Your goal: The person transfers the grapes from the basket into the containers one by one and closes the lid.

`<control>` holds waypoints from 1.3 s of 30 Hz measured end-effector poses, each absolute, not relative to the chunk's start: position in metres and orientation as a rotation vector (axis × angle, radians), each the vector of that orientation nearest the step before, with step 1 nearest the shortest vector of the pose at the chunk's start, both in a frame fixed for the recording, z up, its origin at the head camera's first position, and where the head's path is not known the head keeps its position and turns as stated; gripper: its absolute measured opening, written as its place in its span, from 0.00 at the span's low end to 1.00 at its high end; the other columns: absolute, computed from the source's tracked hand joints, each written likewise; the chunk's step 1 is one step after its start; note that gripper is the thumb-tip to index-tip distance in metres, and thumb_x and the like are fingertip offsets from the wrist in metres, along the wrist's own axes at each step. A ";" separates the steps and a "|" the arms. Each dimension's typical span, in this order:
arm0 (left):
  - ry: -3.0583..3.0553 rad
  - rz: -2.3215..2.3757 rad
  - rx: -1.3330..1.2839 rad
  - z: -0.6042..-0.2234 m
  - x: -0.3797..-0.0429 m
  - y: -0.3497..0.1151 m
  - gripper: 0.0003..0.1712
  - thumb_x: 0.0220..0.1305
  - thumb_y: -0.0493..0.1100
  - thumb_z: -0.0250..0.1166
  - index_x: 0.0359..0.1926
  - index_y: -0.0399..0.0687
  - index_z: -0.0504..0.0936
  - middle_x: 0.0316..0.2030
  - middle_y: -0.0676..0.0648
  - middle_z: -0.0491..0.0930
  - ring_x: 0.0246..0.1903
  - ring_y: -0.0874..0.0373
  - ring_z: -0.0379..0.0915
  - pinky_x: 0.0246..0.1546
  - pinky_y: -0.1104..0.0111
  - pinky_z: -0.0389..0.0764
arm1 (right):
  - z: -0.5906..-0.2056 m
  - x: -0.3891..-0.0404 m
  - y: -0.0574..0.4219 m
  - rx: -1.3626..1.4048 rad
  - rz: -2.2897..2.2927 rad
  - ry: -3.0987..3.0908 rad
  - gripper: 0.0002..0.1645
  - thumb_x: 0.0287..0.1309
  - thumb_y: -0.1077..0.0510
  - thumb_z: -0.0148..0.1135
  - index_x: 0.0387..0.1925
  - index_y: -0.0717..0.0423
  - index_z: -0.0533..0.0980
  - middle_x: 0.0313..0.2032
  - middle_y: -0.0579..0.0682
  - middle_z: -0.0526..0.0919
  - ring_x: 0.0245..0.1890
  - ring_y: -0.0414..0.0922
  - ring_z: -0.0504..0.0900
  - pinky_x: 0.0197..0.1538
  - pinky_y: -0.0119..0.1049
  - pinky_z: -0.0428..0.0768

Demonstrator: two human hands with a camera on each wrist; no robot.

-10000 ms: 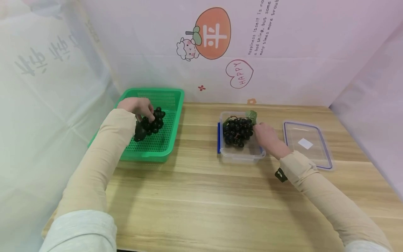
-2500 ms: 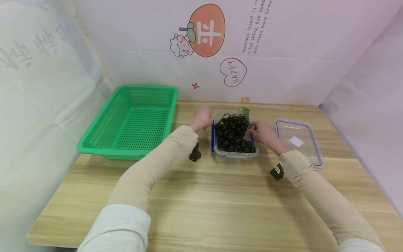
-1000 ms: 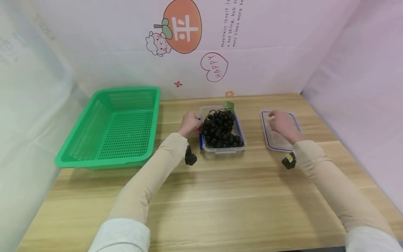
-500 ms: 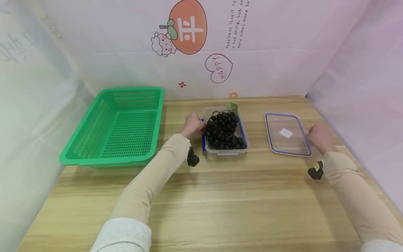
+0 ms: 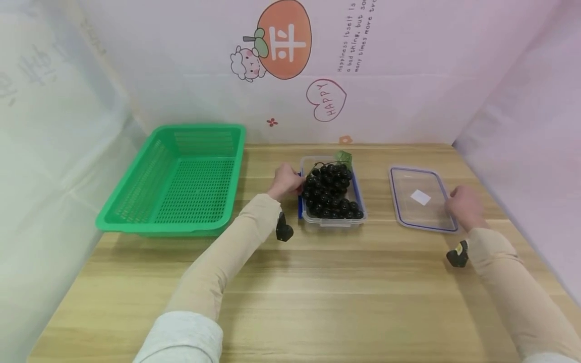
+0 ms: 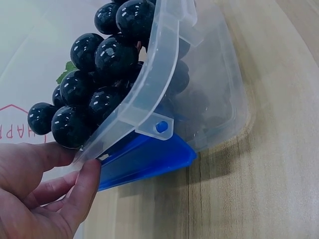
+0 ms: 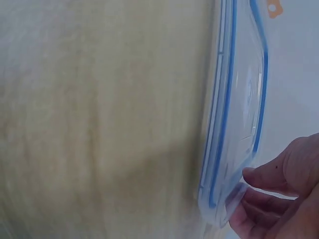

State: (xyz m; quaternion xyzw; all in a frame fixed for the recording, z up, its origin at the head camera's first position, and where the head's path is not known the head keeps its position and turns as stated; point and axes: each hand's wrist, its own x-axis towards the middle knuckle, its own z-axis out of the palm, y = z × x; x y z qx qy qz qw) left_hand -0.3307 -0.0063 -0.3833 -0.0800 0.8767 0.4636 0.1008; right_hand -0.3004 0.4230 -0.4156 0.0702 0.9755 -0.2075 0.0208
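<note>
A clear plastic food container point(image 5: 333, 222) holds dark, glossy grapes point(image 5: 328, 191) with a green leaf point(image 5: 344, 158) at its far end. My left hand point(image 5: 287, 180) pinches the container's left rim between thumb and fingers, near the blue side flap point(image 6: 149, 157) that hangs down. Off to the right lies the container's lid point(image 5: 410, 214), clear with a blue seal and a small white label. My right hand point(image 5: 466, 205) is at the lid's right edge. In the right wrist view, its thumb and fingertips point(image 7: 251, 177) pinch that edge, one on each side.
A green mesh basket point(image 5: 190, 196) with nothing in it stands at the left. The wooden table point(image 5: 327, 297) is bordered by a printed white cloth point(image 5: 399, 111) behind and at both sides. Small black devices point(image 5: 284, 232) sit at both wrists.
The grapes from the green basket are now in the container. My left hand went from the basket to the container's rim. My right hand left the container and took the lid's right edge.
</note>
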 end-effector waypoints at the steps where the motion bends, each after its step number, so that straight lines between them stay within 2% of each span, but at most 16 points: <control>1: 2.588 1.373 -0.236 -0.383 -0.331 -0.006 0.09 0.61 0.37 0.63 0.33 0.32 0.84 0.31 0.36 0.85 0.13 0.61 0.73 0.29 0.70 0.84 | -0.417 -0.300 0.424 0.224 -0.651 3.022 0.28 0.49 0.65 0.50 0.51 0.82 0.64 0.47 0.79 0.70 0.44 0.71 0.72 0.39 0.57 0.75; 8: 2.560 1.407 -0.252 -0.384 -0.332 -0.006 0.08 0.61 0.35 0.63 0.35 0.31 0.83 0.33 0.36 0.85 0.14 0.61 0.74 0.29 0.70 0.84 | -0.418 -0.303 0.428 0.271 -0.729 2.973 0.30 0.54 0.62 0.44 0.55 0.82 0.62 0.50 0.80 0.68 0.45 0.71 0.72 0.40 0.55 0.76; 11: 2.553 1.421 -0.249 -0.383 -0.331 -0.006 0.08 0.61 0.35 0.63 0.35 0.31 0.83 0.34 0.36 0.85 0.14 0.61 0.74 0.27 0.71 0.83 | -0.416 -0.303 0.430 0.298 -0.773 2.969 0.31 0.55 0.62 0.44 0.56 0.82 0.62 0.51 0.81 0.67 0.48 0.72 0.70 0.46 0.58 0.75; 17: 2.545 1.438 -0.258 -0.382 -0.330 -0.006 0.08 0.61 0.35 0.63 0.35 0.30 0.83 0.34 0.36 0.85 0.14 0.61 0.73 0.27 0.71 0.83 | -0.406 -0.300 0.431 0.299 -0.762 3.017 0.29 0.52 0.62 0.46 0.53 0.81 0.65 0.52 0.80 0.68 0.52 0.74 0.67 0.56 0.63 0.68; 29: 2.555 1.468 -0.250 -0.384 -0.328 -0.007 0.09 0.61 0.35 0.62 0.32 0.30 0.84 0.32 0.36 0.85 0.12 0.62 0.72 0.35 0.65 0.84 | -0.396 -0.296 0.426 0.275 -0.713 3.049 0.29 0.50 0.64 0.40 0.53 0.78 0.68 0.52 0.77 0.70 0.53 0.72 0.66 0.53 0.61 0.69; 35: 2.579 1.466 -0.231 -0.385 -0.326 -0.007 0.10 0.62 0.36 0.62 0.31 0.30 0.84 0.31 0.37 0.85 0.13 0.62 0.72 0.37 0.63 0.84 | -0.392 -0.295 0.422 0.240 -0.712 3.089 0.28 0.49 0.64 0.43 0.51 0.77 0.70 0.50 0.76 0.73 0.49 0.69 0.71 0.47 0.57 0.73; 39: 2.572 1.476 -0.220 -0.385 -0.326 -0.007 0.10 0.62 0.36 0.62 0.30 0.30 0.84 0.25 0.40 0.84 0.13 0.61 0.73 0.38 0.62 0.84 | -0.389 -0.292 0.419 0.255 -0.737 3.071 0.28 0.50 0.63 0.45 0.52 0.76 0.69 0.49 0.77 0.73 0.48 0.69 0.73 0.44 0.55 0.75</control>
